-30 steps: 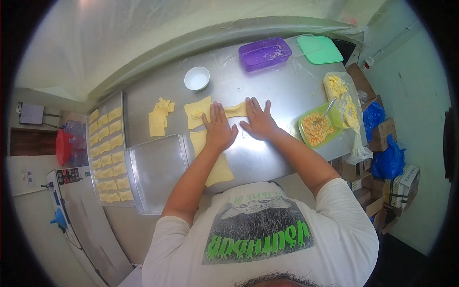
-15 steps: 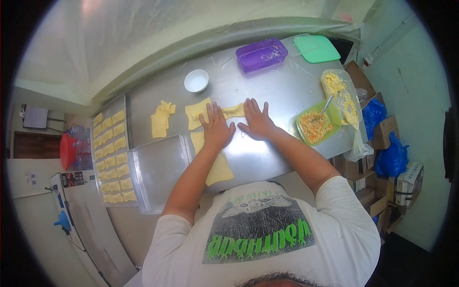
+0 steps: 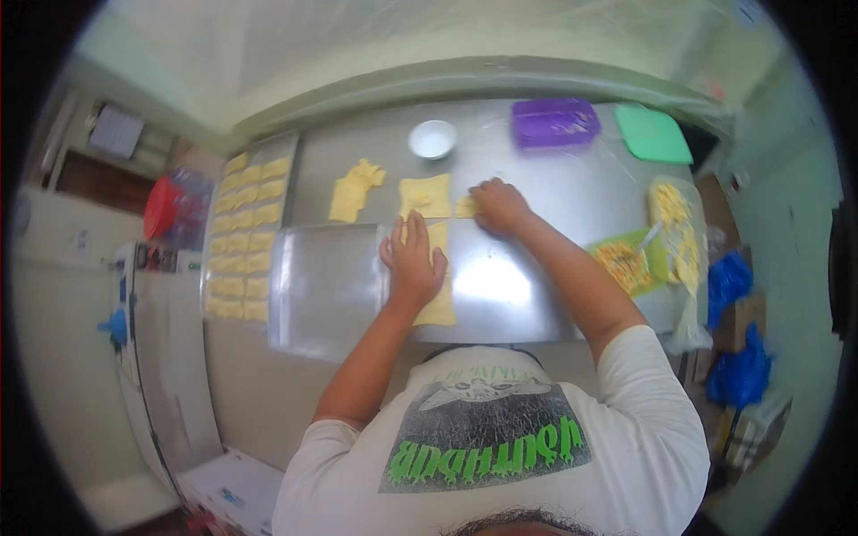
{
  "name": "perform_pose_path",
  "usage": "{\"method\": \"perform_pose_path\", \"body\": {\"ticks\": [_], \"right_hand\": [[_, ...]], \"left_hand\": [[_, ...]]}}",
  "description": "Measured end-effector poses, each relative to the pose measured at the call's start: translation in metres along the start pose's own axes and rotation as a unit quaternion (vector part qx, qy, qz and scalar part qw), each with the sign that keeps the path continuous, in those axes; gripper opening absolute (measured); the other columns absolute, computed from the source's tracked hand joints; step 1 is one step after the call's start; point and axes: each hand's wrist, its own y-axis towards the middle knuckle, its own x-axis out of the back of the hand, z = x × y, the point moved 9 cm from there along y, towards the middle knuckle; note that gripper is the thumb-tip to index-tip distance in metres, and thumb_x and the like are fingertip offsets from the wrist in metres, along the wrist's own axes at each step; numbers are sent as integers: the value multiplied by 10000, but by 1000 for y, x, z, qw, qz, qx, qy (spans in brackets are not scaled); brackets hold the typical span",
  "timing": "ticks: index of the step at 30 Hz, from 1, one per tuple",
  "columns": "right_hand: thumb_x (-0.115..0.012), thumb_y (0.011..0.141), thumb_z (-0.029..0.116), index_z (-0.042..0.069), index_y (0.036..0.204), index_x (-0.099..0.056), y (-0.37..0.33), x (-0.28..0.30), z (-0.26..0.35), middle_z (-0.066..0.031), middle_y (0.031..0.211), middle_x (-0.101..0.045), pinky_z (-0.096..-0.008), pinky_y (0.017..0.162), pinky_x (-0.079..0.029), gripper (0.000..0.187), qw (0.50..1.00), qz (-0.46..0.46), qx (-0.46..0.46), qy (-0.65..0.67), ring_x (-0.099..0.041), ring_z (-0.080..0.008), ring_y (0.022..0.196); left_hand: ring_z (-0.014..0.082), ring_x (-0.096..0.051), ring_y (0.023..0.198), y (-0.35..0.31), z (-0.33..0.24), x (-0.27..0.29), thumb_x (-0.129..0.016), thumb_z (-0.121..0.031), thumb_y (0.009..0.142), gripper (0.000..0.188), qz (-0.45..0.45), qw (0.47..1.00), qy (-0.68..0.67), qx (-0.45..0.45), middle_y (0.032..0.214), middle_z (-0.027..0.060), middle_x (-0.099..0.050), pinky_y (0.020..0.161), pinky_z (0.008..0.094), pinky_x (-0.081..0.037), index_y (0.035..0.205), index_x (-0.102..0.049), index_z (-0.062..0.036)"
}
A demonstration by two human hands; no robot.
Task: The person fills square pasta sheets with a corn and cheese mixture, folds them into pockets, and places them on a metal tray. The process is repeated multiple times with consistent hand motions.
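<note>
My right hand (image 3: 502,207) has its fingers curled round the right part of a small strip of yellow dough (image 3: 466,207); its grip is partly hidden. My left hand (image 3: 415,263) lies open with fingers spread, over a long dough sheet (image 3: 437,311) near the table's front edge. Just beyond its fingertips is a squarish dough sheet (image 3: 433,189) with a small mound of filling on it. Left of that, several cut dough pieces (image 3: 347,201) overlap in a loose pile.
On the left stand a tray (image 3: 288,170) with rows of filled dough pieces and a shallow clear tray (image 3: 326,277). A white bowl (image 3: 433,140), purple container (image 3: 554,123) and green lid (image 3: 655,136) line the back. A green tub (image 3: 660,268) of chopped filling and a yellow-filled bag (image 3: 672,207) sit right.
Both hands lay flat at the dough strip's ends. My right hand has curled round the strip; my left has drawn back toward me, off it. The whole view has shifted.
</note>
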Motion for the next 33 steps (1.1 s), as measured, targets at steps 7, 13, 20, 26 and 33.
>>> {"method": "perform_pose_path", "body": {"ticks": [7, 13, 20, 26, 33], "right_hand": [[-697, 798, 178, 62, 1175, -662, 28, -15, -15, -163, 1206, -649, -464, 957, -509, 396, 990, 122, -65, 28, -637, -361, 1115], [-788, 706, 185, 54, 1082, -701, 34, -15, 3, -206, 1089, -711, -435, 887, -549, 408, 991, 101, -76, 37, -678, -367, 1036], [-797, 683, 135, -25, 1044, -689, 35, 37, 45, -125, 895, -716, -349, 742, -546, 409, 950, 113, -129, 260, -671, -209, 788], [-715, 772, 39, -31, 1131, -679, 159, 77, 216, -85, 960, -723, -312, 762, -562, 368, 929, 112, -84, 341, -682, -149, 831], [-734, 806, 95, 28, 1139, -696, 435, 15, 376, -74, 985, -728, -324, 804, -562, 341, 962, 78, 40, 260, -686, -150, 894]], "left_hand": [[297, -488, 1343, -103, 48, 62, -556, -161, 922, 593, -47, 989, -106, 91, 1406, 157, -582, 1146, 546, -186, 1484, -454, 0], [260, -556, 1277, -166, 112, 105, -520, -117, 964, 525, -92, 968, -156, 175, 1320, 76, -659, 1150, 496, -225, 1481, -483, -35], [205, -623, 1132, -211, 243, 142, -490, -107, 1013, 374, -190, 864, -389, 257, 1180, 97, -724, 1055, 372, -410, 1357, -596, -6], [157, -619, 1110, -227, 404, 171, -459, -144, 1049, 353, -199, 792, -518, 254, 1165, 128, -721, 1025, 315, -434, 1318, -607, 30], [219, -642, 1091, -258, 589, 203, -460, -190, 1031, 384, -216, 804, -435, 344, 1092, 158, -720, 1050, 372, -415, 1275, -628, 54]]}}
